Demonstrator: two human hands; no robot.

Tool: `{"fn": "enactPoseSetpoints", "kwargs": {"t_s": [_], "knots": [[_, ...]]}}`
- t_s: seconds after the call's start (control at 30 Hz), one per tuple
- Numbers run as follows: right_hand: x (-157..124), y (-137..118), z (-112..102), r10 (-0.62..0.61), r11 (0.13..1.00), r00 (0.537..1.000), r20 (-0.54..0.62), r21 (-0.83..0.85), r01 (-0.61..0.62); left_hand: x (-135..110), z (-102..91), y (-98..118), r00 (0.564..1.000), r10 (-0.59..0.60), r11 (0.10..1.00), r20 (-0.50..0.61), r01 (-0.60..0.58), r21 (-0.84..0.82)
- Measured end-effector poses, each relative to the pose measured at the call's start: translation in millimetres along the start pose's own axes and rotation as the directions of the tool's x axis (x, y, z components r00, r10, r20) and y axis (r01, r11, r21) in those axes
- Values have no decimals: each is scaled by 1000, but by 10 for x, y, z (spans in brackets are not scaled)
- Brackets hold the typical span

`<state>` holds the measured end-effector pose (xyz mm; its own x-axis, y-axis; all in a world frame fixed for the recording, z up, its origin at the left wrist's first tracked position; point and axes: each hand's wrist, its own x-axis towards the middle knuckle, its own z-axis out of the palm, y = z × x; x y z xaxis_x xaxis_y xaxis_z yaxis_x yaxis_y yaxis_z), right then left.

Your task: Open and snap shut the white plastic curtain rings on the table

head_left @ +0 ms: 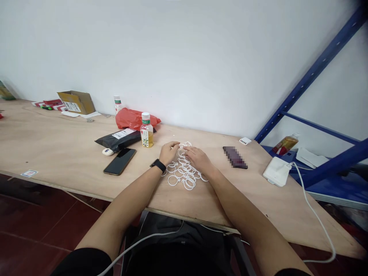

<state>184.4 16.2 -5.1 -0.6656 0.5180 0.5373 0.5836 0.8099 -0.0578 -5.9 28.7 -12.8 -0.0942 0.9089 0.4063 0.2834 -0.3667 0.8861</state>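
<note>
A loose heap of white plastic rings [184, 174] lies on the plywood table [57, 142], in front of me. My left hand [169, 152], with a black watch [158, 165] on its wrist, curls its fingertips onto a ring at the far end of the heap. My right hand [198, 160] rests over the heap's far part, its fingers reaching toward my left hand. The two hands hide part of the heap, and I cannot tell whether my right hand grips anything.
A black smartphone [119, 161] and a black parcel [117, 140] lie left of the hands, beside a green-capped drink bottle [147, 132] and red bag [135, 119]. A blurred dark object [235, 157] and white charger [277, 171] lie right. A blue metal rack [310, 80] stands beyond.
</note>
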Motion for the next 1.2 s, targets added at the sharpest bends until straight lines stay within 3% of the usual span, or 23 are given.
{"fn": "enactPoseSetpoints", "kwargs": {"t_s": [0.13,0.27,0.33,0.4,0.43,0.53,0.67,0.73,0.9,1.1,1.2], "knots": [[30,-5,35,-53,998,998,-26,-42,52,12,23,-24,991,1,995,134,12,-100],[56,30,43,-70,997,998,-10,11,70,15,48,-36,995,-13,993,100,24,-117],[84,105,77,7,996,999,-43,85,-3,27,46,-45,998,-42,994,47,47,-97],[123,240,144,160,978,984,-77,149,-148,36,42,-52,998,-67,994,0,67,-83],[146,324,187,223,965,973,-59,152,-212,36,41,-53,997,-74,994,-8,73,-78],[213,572,313,299,951,942,155,28,-307,20,42,-38,996,-83,995,16,84,-59],[271,709,383,380,925,839,390,-155,-347,-15,34,17,994,-95,994,45,97,-46],[276,706,366,401,915,824,399,-208,-345,-23,23,46,995,-88,995,42,90,-35],[233,697,272,369,925,839,399,-241,-292,-14,5,71,998,-60,998,6,60,7],[229,669,240,373,927,817,440,-223,-302,-13,28,33,997,-49,998,53,47,39],[269,633,243,370,928,813,449,-227,-297,-41,48,5,991,-30,991,132,13,130]]}}
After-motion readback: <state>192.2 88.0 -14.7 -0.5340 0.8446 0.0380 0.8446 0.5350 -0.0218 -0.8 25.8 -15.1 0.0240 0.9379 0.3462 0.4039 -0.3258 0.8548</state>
